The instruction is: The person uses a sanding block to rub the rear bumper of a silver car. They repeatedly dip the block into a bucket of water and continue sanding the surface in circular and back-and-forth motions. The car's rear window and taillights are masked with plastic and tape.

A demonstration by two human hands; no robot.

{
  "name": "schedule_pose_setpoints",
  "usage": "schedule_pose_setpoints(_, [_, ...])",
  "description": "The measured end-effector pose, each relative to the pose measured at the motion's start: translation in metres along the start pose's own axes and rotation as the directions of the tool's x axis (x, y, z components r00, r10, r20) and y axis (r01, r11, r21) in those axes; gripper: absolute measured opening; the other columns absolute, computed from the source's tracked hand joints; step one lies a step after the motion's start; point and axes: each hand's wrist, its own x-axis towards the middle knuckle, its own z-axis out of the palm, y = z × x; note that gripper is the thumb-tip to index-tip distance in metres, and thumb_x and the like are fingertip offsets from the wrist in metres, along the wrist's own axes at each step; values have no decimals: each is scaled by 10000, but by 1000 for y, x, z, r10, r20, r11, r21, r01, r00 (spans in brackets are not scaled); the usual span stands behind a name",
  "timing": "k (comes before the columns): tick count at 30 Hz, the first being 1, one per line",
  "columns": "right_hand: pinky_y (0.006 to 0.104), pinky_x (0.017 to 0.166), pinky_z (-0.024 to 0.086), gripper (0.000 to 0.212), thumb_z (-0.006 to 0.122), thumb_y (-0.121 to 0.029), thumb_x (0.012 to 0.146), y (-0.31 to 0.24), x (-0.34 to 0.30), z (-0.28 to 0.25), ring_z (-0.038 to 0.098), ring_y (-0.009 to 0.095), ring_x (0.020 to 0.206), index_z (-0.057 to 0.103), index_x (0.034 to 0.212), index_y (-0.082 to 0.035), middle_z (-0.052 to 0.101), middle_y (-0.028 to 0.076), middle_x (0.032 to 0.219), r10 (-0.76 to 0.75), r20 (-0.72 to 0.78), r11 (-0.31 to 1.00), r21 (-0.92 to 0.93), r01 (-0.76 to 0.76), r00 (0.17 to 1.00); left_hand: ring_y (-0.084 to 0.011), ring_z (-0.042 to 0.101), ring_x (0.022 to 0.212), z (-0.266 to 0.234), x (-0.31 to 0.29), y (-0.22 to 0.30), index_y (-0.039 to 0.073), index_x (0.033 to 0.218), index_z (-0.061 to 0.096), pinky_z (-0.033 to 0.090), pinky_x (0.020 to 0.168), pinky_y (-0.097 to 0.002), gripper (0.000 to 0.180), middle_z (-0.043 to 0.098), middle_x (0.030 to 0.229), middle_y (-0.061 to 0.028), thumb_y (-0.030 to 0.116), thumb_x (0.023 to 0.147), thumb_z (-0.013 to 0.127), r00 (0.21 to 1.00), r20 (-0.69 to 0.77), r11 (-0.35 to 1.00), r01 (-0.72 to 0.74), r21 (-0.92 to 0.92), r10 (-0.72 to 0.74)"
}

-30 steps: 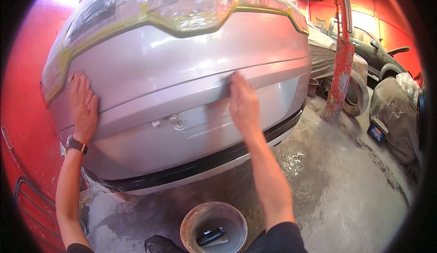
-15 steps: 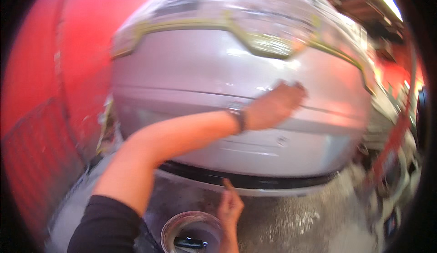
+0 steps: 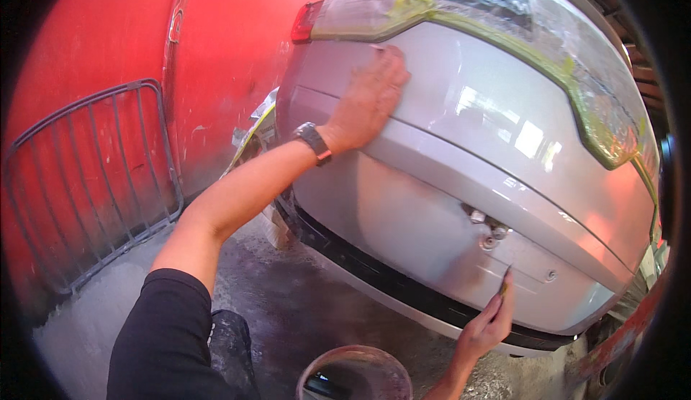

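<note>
My left hand (image 3: 373, 96), a dark watch on its wrist, lies flat against the upper left of a silver car tailgate (image 3: 446, 76). Its fingers are extended and a little blurred; whether something thin lies under them I cannot make out. Lower right, my right hand (image 3: 491, 324) pinches a small, thin, dark flat piece (image 3: 506, 283) between thumb and fingers. It is held up in front of the tailgate's lower part, close to the black bumper strip (image 3: 389, 274). Above the panel, yellow-green masking tape (image 3: 497, 39) edges clear plastic film over the rear window.
A round bucket (image 3: 308, 371) with liquid stands on the wet concrete floor at the bottom. Against the red wall (image 3: 230, 62) on the left leans a metal barred frame (image 3: 93, 177). A red tail light (image 3: 305, 22) shows at the tailgate's upper left corner.
The view has swung left. My left hand has slid across the tailgate from its right half to its upper left. My right hand has come up from beside the bucket toward the lower tailgate.
</note>
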Motion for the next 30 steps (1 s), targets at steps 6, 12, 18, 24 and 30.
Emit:
schedule_pose_setpoints(6, [489,1195,451,398,566,79,1041,-65,102,100,625,378,1376,649,1427,25,659,230,1458,-476,-50,865,-205,457,878,-364,415,1557,-34,-61,-132,-26,1542,527,319,1278,-419,488,491,1633,-231,256,1143,520,950,-121,958,283,-56,-288])
schedule_pose_setpoints(12, [527,1210,438,500,686,41,952,-110,139,211,589,367,1427,663,1445,-40,645,201,1488,-622,165,690,-345,636,765,-360,470,1510,-31,-81,-235,-43,1532,510,373,1243,-417,528,532,1588,-237,272,1115,587,786,-169,740,453,-498,-595])
schedule_pose_setpoints(18, [493,1196,464,386,688,-23,921,-222,128,376,587,380,1409,708,1306,7,659,205,1447,-699,470,585,-56,809,539,-395,524,1443,-14,-62,-239,-41,1517,521,406,1206,-444,688,575,1525,-244,346,1002,760,818,-293,864,429,-262,-495])
schedule_pose_setpoints(24, [474,1193,485,480,713,21,912,-171,142,280,616,379,1386,696,1390,-14,653,211,1471,-635,357,621,-292,728,685,-373,544,1409,-36,-73,-254,3,1513,541,421,1179,-465,811,563,1559,-207,436,904,857,824,-378,905,409,-117,-422])
schedule_pose_setpoints(30, [492,1219,440,509,713,74,898,-175,122,280,574,403,1434,691,1400,-10,637,221,1491,-590,379,657,-288,697,713,-378,513,1430,0,-65,-244,61,1504,565,398,1164,-506,820,588,1529,-170,479,863,857,836,-394,924,329,-194,-381])
